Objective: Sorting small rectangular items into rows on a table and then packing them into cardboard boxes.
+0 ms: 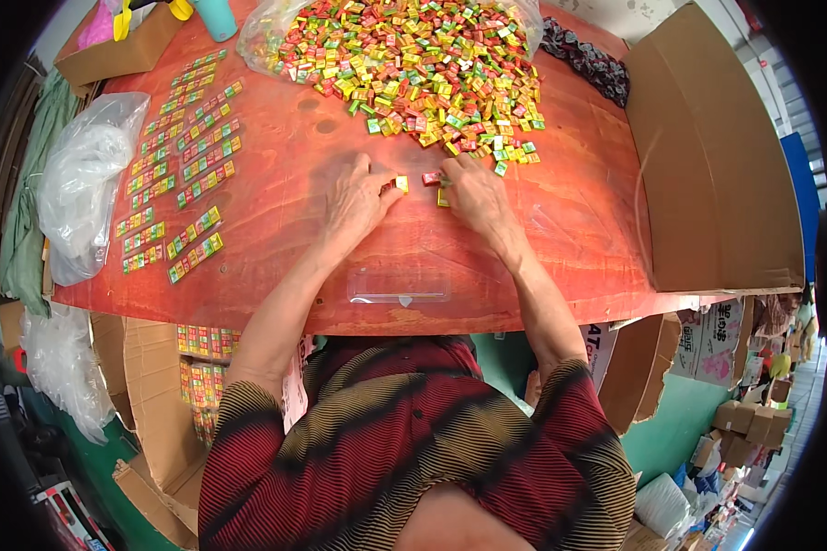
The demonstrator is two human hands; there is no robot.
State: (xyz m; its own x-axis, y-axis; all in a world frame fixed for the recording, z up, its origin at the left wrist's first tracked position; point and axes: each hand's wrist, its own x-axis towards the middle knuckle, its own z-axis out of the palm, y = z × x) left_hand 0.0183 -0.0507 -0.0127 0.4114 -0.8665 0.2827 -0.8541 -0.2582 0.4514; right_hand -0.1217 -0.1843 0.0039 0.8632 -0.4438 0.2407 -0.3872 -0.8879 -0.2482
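Observation:
My left hand is closed at the middle of the table, with a short row of tiny boxes pinched between thumb and fingers; the end one looks yellow and white. Just to its right, my right hand curls its fingers over a couple more tiny boxes. A red box and a yellow box show at its fingertips. Beyond both hands spreads a large heap of loose tiny boxes in red, yellow, green and orange. On the left, many tiny boxes lie in neat slanting rows.
On the red table, a clear plastic tray lies near the front edge. A cardboard box stands at right, a clear plastic bag at left. A carton and teal cup are far left. Packed tiny boxes sit below.

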